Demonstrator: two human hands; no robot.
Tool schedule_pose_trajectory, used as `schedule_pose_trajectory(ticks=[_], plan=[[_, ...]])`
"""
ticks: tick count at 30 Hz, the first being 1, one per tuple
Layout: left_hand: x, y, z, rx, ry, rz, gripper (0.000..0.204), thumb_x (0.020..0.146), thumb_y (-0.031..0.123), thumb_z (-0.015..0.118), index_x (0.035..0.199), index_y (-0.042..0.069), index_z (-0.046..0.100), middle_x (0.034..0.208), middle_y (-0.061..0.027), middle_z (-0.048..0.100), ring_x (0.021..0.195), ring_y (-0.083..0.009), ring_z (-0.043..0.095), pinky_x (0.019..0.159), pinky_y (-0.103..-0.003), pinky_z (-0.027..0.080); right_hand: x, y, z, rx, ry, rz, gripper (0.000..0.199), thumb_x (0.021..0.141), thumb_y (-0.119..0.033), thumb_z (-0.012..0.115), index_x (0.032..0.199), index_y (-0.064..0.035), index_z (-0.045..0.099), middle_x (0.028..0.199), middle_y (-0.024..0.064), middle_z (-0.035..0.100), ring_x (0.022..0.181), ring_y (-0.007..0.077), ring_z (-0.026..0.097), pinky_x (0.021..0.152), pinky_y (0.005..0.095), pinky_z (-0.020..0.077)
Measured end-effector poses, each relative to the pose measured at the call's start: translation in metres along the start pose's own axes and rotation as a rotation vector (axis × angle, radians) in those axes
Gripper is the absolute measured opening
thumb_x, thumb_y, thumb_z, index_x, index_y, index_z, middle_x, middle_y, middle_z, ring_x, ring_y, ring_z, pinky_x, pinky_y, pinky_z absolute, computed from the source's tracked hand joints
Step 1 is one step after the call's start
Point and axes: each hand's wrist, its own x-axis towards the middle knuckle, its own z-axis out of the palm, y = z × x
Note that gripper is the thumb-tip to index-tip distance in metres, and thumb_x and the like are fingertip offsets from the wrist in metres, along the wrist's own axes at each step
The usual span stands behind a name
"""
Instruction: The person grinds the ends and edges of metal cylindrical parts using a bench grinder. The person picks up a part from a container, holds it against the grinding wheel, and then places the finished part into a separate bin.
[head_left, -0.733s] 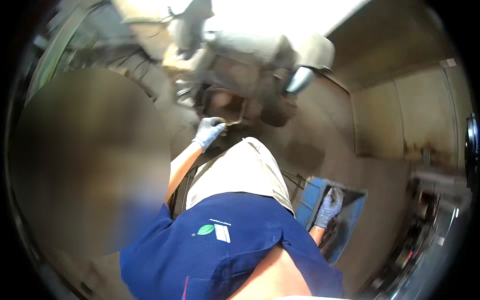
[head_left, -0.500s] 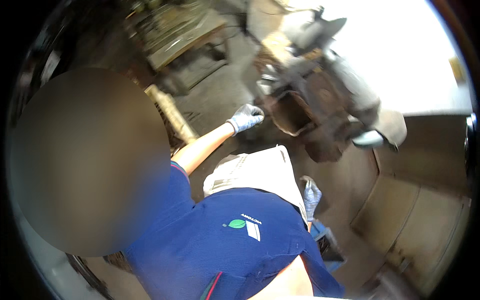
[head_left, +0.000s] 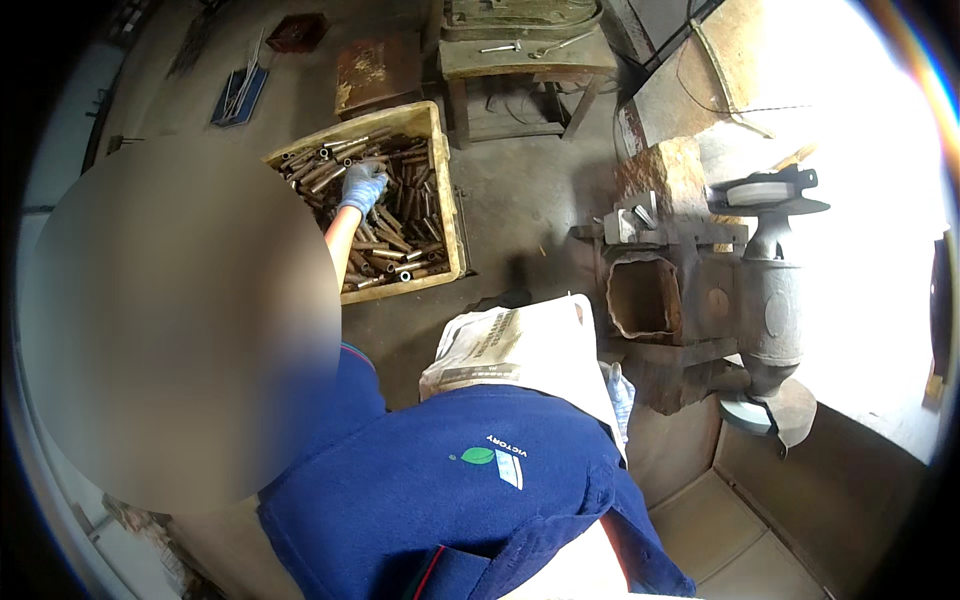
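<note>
My left hand (head_left: 362,188), in a blue and white knit glove, reaches into a yellowish plastic crate (head_left: 452,215) on the floor at the upper left. Its fingers are curled down around a metal tube among many short, brownish metal tubes (head_left: 395,240); the fingertips are partly hidden. My right hand (head_left: 621,402), gloved the same way, hangs low beside the pale apron (head_left: 515,345). The apron's edge covers part of it, so its fingers cannot be made out.
On the right stands a bench grinder (head_left: 775,310) with a wheel at each end, next to a rusty metal box (head_left: 643,297). A low worktable (head_left: 530,60) with wrenches is at the back. Farther left lies a blue tray (head_left: 239,97) holding thin rods.
The view has swung left, bringing the crate into sight. My left hand has gone from above the floor into the crate, onto the tubes. My right hand remains by the apron.
</note>
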Motion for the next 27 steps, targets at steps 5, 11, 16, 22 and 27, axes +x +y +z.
schedule_pose_trajectory(ticks=[5, 11, 16, 22, 27], plan=[[0.017, 0.056, 0.013, 0.357, -0.038, 0.123, 0.041, 0.077, 0.017, 0.063, 0.118, 0.013, 0.059, 0.114, -0.0155, 0.06, 0.106, -0.0312, 0.057, 0.09, -0.039, 0.046, 0.005, 0.012, -0.002, 0.04, 0.003, 0.055, 0.053, 0.09, -0.048, 0.053, 0.096, 0.0034, 0.066, 0.079, 0.0058, 0.066, 0.073, 0.0115, 0.056, 0.068, 0.0264, 0.0437], [0.047, 0.059, 0.039, 0.932, -0.189, 0.171, 0.02, 0.079, 0.01, 0.054, 0.094, 0.009, 0.067, 0.099, -0.0149, 0.066, 0.092, -0.0314, 0.064, 0.075, -0.043, 0.052, -0.006, 0.005, 0.0, 0.015, 0.037, 0.116, 0.05, 0.091, -0.044, 0.053, 0.094, 0.0044, 0.067, 0.08, 0.0063, 0.066, 0.072, 0.0122, 0.058, 0.068, 0.0272, 0.045], [0.056, 0.055, 0.056, 0.903, -0.239, 0.213, 0.017, 0.073, 0.014, 0.058, 0.085, 0.008, 0.068, 0.089, -0.0173, 0.066, 0.085, -0.0345, 0.065, 0.069, -0.044, 0.052, -0.013, 0.011, 0.001, -0.041, 0.084, 0.089, 0.05, 0.091, -0.044, 0.053, 0.094, 0.0042, 0.067, 0.08, 0.0059, 0.067, 0.071, 0.0121, 0.057, 0.066, 0.0274, 0.0447], [0.002, 0.099, 0.002, 0.539, -0.061, 0.128, 0.028, 0.077, 0.016, 0.061, 0.103, 0.005, 0.062, 0.097, -0.0196, 0.064, 0.091, -0.036, 0.062, 0.079, -0.042, 0.048, -0.019, 0.019, -0.01, -0.01, 0.143, 0.017, 0.038, 0.092, -0.031, 0.055, 0.094, 0.0055, 0.066, 0.081, 0.0075, 0.067, 0.073, 0.0116, 0.059, 0.068, 0.0254, 0.047], [-0.06, 0.149, -0.004, -0.336, -0.134, 0.321, 0.031, 0.078, 0.011, 0.068, 0.106, 0.001, 0.061, 0.08, -0.0103, 0.067, 0.069, -0.0162, 0.064, 0.062, -0.028, 0.052, -0.011, -0.014, -0.017, -0.104, 0.2, -0.327, 0.018, 0.087, -0.01, 0.058, 0.092, 0.0058, 0.065, 0.085, 0.011, 0.067, 0.077, 0.0149, 0.062, 0.072, 0.027, 0.0489]])
